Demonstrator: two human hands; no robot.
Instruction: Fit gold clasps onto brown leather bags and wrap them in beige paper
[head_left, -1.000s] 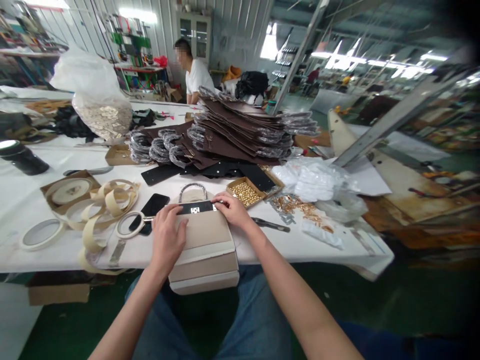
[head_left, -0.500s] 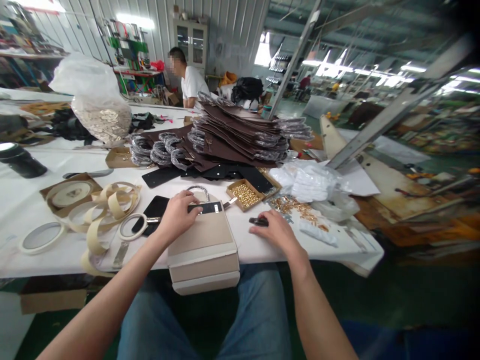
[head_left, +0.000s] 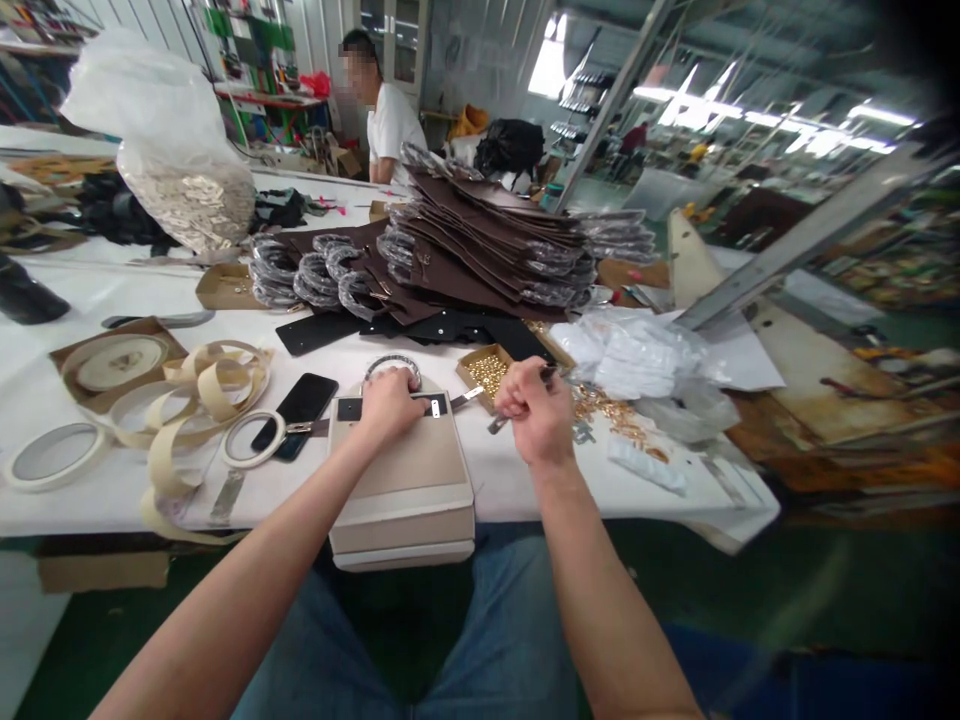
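A beige box (head_left: 405, 470) sits at the table's front edge, overhanging my lap. Across its far end lies a black strip (head_left: 349, 408) with a small silver plate (head_left: 435, 408) on it. My left hand (head_left: 394, 405) presses down there, fingers curled over the strip and thumb along it. A plastic-wrapped loop handle (head_left: 391, 362) shows just beyond those fingers. To the right of the box, my right hand (head_left: 536, 410) is raised and closed around a small dark tool (head_left: 550, 372); a metallic end (head_left: 496, 424) shows below the fist. The tool's kind is unclear.
Gold studs fill a small carton (head_left: 486, 372) behind my right hand, with loose gold hardware (head_left: 615, 415) beside it. Tape rolls (head_left: 253, 440) and a phone (head_left: 307, 405) lie left. Behind rises a stack of brown pieces (head_left: 487, 240). A person (head_left: 391, 120) sits across.
My right hand has lifted the dark tool and turned, its fingers closing into a fist. My left hand has shifted toward the box's far edge and curled. The view has tilted down slightly.
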